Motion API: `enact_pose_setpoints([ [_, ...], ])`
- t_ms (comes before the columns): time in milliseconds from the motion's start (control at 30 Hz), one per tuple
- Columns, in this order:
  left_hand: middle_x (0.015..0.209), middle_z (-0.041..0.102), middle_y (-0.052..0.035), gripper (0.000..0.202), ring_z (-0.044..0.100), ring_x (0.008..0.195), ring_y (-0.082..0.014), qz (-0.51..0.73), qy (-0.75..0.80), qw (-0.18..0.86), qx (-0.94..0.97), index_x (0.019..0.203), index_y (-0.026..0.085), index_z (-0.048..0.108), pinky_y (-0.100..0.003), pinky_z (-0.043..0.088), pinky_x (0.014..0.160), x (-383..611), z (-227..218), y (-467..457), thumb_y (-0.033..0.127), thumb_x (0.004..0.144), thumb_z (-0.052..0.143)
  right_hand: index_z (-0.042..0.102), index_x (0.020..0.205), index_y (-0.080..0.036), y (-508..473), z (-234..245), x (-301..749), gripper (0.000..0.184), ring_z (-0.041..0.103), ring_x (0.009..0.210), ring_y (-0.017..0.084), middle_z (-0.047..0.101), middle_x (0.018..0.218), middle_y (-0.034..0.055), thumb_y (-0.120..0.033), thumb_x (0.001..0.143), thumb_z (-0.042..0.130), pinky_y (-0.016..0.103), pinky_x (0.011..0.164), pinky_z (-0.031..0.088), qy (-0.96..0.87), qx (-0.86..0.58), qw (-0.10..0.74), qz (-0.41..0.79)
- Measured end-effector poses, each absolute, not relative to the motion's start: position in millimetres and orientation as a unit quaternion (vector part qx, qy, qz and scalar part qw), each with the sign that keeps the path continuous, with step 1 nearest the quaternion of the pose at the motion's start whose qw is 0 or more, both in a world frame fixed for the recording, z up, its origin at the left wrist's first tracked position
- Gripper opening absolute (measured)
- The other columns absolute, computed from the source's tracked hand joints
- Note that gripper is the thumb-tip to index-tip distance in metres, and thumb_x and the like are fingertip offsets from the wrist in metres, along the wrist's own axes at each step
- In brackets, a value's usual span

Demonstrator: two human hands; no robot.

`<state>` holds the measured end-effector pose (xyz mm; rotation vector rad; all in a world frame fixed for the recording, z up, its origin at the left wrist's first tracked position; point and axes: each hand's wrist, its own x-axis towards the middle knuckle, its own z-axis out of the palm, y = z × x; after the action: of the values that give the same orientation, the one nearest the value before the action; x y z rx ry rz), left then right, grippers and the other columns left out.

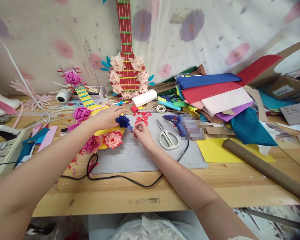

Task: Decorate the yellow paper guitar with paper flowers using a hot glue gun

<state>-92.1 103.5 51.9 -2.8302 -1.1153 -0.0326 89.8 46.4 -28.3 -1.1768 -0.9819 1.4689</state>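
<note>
My left hand point(107, 116) reaches over a yellow paper guitar point(90, 103) and its fingertips rest against a dark blue paper flower point(122, 121). My right hand point(142, 132) lies on the grey cutting mat point(140, 156) with its fingers pinched on the strip of blue paper that trails from that flower. Pink and magenta paper flowers point(112, 140) decorate the yellow guitar just left of my hands. Red paper scraps point(142, 117) lie on the mat just beyond my right hand.
White scissors point(167, 136) and a blue glue gun point(175, 121) lie right of my hands; its black cord point(120, 176) loops along the table's front. A red paper guitar point(126, 66) leans on the wall. Stacked coloured paper point(215, 93) and a brown roll point(265, 170) fill the right.
</note>
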Motion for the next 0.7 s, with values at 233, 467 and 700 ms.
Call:
enact_pose_setpoints([
  [233,0.137,0.047,-0.0095,0.059,0.042,0.127,-0.0243,-0.006,-0.420,0.007,-0.908,0.134,0.021,0.039,-0.039,0.035,0.104,-90.8,53.1,104.8,0.025,0.077,0.057,0.056,0.071,-0.019,32.6,-21.3,75.8,0.010,0.047,0.050,0.005,0.059,0.064,-0.0055,-0.012,0.066,0.050,0.019,0.048,0.038,-0.450,-0.454,0.468,0.611],
  [467,0.134,0.050,-0.0080,0.065,0.045,0.124,-0.0255,-0.034,-0.419,-0.028,-0.907,0.134,0.023,0.039,-0.039,0.036,0.102,-94.4,48.9,116.3,0.027,0.073,0.062,0.060,0.075,-0.021,27.5,-16.2,62.0,0.015,0.054,0.063,0.008,0.065,0.078,-0.0028,-0.011,0.064,0.060,0.023,0.065,0.045,-0.544,-0.444,0.455,0.548],
  [700,0.129,0.053,-0.0086,0.070,0.048,0.120,-0.0252,-0.065,-0.415,-0.048,-0.906,0.135,0.022,0.037,-0.037,0.037,0.099,-98.7,44.3,121.2,0.033,0.072,0.064,0.063,0.078,-0.023,29.4,-22.6,64.7,0.007,0.052,0.067,0.011,0.061,0.076,-0.0017,-0.020,0.078,0.056,0.027,0.071,0.044,-0.659,-0.469,0.461,0.364],
])
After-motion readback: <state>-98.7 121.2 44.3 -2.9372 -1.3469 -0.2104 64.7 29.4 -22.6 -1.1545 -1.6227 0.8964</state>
